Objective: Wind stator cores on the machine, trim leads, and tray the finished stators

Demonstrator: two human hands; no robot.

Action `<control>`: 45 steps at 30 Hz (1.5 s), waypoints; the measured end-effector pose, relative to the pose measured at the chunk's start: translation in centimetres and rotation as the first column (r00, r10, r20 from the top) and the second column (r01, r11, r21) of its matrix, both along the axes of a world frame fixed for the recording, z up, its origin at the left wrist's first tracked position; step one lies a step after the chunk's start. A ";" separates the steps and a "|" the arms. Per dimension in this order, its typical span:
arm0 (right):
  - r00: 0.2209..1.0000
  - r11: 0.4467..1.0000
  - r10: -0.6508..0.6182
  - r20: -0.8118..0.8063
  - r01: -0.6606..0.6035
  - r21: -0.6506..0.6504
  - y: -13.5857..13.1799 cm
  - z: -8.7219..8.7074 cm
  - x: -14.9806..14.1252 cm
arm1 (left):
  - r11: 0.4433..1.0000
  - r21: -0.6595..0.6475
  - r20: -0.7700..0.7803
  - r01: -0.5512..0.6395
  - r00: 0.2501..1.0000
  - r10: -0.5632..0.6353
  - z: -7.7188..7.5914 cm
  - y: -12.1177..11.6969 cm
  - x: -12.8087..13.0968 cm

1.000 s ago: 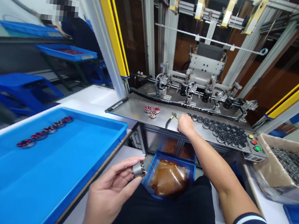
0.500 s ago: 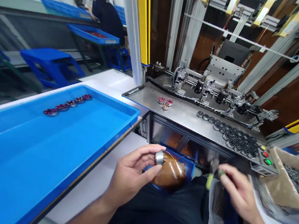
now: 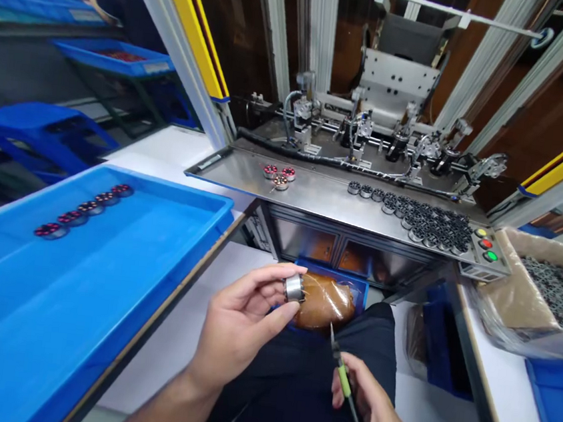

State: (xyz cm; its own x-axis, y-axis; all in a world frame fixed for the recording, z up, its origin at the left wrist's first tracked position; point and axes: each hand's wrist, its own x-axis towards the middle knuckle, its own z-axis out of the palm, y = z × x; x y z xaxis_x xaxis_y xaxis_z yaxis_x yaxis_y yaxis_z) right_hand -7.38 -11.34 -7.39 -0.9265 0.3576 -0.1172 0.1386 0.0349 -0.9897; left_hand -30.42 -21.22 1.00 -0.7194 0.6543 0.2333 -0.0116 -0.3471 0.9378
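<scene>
My left hand is closed, its thumb and fingers pinching a small motor stator by its rim. The stator has a silver cylindrical side, and fine copper wire ends show at its right edge. Lower right, my right hand is wrapped round green-handled pliers, whose slim pointed jaws tilt up and left. A gap separates the jaws from the stator. Behind the stator, a brown bundle in clear film lies in a blue bin beyond my lap.
On my left, a blue tray holds a row of wound stators. Three more red-and-copper stators sit on the metal machine ledge, with many black cores to their right. A lined box of cores and push buttons are at right.
My right hand has brought the pliers left and down, over my lap. My left hand still holds the stator. The view has shifted, so the machine and tray appear farther left.
</scene>
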 end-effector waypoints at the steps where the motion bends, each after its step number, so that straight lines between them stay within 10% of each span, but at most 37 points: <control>1: 0.998 0.999 -0.022 -0.053 0.024 0.048 -0.1 0.4 -0.6 | 1.000 0.001 0.010 0.008 1.000 -0.008 0.0 0.0 0.1; 9: 0.915 0.955 0.087 -0.394 0.036 0.295 1.6 3.5 -5.5 | 0.996 0.011 0.071 0.087 0.994 -0.087 0.1 0.0 0.8; 45: 0.919 0.923 0.054 -0.389 0.103 0.372 2.1 3.6 -5.4 | 0.993 0.015 0.091 0.121 0.988 -0.122 -0.3 0.2 0.8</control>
